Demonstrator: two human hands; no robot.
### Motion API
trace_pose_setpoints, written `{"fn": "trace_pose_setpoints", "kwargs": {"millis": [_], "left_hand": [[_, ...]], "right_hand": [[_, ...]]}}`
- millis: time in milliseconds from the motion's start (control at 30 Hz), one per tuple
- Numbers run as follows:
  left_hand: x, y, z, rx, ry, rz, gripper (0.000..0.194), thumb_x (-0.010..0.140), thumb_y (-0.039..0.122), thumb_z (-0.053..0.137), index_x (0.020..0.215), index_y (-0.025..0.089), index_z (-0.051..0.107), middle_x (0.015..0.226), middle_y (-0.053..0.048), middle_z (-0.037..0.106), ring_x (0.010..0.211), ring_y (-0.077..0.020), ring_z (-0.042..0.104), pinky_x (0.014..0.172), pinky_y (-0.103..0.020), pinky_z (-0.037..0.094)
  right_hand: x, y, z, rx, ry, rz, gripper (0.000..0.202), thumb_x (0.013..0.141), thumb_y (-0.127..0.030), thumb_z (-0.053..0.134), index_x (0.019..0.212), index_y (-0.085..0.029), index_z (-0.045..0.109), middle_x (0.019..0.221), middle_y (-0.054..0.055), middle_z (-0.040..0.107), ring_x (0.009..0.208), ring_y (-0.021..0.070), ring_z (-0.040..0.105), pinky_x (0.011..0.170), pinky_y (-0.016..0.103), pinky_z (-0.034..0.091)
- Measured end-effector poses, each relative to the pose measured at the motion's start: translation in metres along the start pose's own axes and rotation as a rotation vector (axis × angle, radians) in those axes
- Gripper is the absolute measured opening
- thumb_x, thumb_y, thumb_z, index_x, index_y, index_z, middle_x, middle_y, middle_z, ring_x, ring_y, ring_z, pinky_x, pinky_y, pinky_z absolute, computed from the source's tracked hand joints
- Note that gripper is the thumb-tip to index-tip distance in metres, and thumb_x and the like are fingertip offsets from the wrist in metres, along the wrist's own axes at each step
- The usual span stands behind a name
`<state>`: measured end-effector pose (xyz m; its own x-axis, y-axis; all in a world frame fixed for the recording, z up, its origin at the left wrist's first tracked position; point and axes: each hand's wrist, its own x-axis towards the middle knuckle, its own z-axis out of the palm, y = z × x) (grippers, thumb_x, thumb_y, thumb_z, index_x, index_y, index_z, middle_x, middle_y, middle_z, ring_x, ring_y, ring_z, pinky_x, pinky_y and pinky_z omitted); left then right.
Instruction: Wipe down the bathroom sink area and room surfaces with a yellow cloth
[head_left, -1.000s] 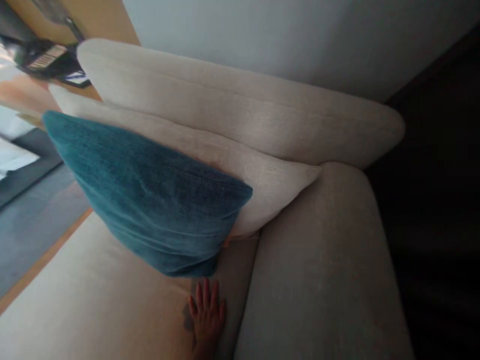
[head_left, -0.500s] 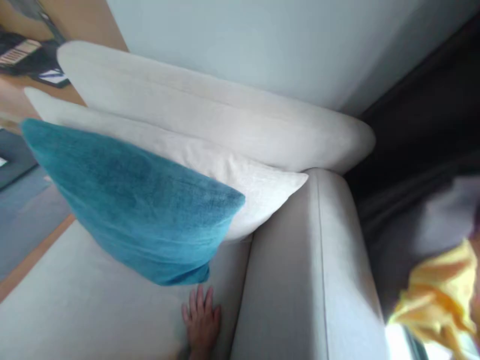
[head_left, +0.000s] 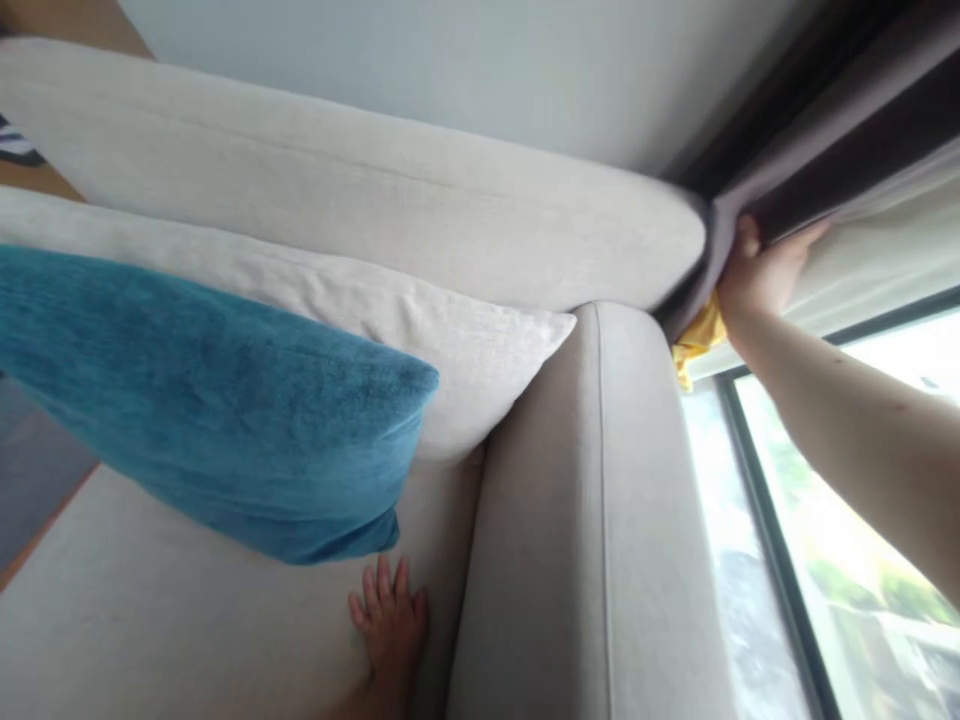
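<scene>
My left hand (head_left: 391, 618) lies flat on the sofa seat (head_left: 247, 620), fingers spread, just below the lower corner of a teal cushion (head_left: 247, 400). At the far end of the sofa back (head_left: 420, 220), my right hand (head_left: 761, 270) is closed beside the dark curtain (head_left: 712, 250), its thumb and fingers against the fabric. A yellow cloth (head_left: 701, 340) pokes out below that hand; most of it is hidden behind the hand and curtain. Behind the teal cushion leans a pale beige cushion (head_left: 480, 370), touching the sofa arm (head_left: 570, 500).
Beyond the sofa arm, a window (head_left: 862, 560) with a dark frame lets in bright light. A grey-blue wall (head_left: 420, 70) rises behind the sofa. Grey floor (head_left: 37, 470) shows at the left, and a brown wooden surface (head_left: 97, 25) at the upper left.
My right hand has carried the yellow cloth from the right edge in to the sofa back's end, and the curtain there is shifted, baring more window. My left hand stays on the seat.
</scene>
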<state>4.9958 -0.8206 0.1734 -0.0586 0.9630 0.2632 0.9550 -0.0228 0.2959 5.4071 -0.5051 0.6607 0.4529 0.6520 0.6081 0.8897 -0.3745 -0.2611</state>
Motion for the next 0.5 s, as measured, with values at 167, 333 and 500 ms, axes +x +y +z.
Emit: {"fn": "trace_pose_setpoints", "kwargs": {"millis": [167,333,500], "left_hand": [[0.003,0.006,-0.003,-0.136,0.017,-0.023,0.047,0.102,0.041,0.040,0.133,0.014,0.063,0.150,-0.022,0.045,0.142,-0.0425,0.037,0.115,-0.075,0.023],[0.004,0.012,-0.011,-0.223,0.029,-0.030,0.054,0.103,0.045,0.039,0.141,0.011,0.055,0.154,-0.023,0.038,0.148,-0.0418,0.025,0.118,-0.074,0.014],[-0.001,0.026,-0.028,-0.257,-0.007,-0.001,0.054,0.104,0.039,0.041,0.150,0.009,0.042,0.160,-0.022,0.028,0.150,-0.0417,0.017,0.120,-0.072,0.008]], "right_hand": [[-0.115,0.048,-0.045,0.032,-0.029,0.012,0.104,0.081,-0.041,0.076,0.153,0.006,0.016,0.149,0.031,0.038,0.139,0.0304,0.039,0.111,0.041,0.031],[-0.315,0.170,-0.085,-0.097,-0.210,0.187,0.051,0.090,-0.044,0.059,0.127,-0.009,0.062,0.119,0.019,0.061,0.112,0.0284,0.055,0.100,0.043,0.041],[-0.521,0.240,-0.131,-0.011,-0.448,0.250,0.050,0.089,-0.048,0.052,0.128,-0.019,0.065,0.109,0.012,0.061,0.102,0.0277,0.060,0.092,0.044,0.049]]}}
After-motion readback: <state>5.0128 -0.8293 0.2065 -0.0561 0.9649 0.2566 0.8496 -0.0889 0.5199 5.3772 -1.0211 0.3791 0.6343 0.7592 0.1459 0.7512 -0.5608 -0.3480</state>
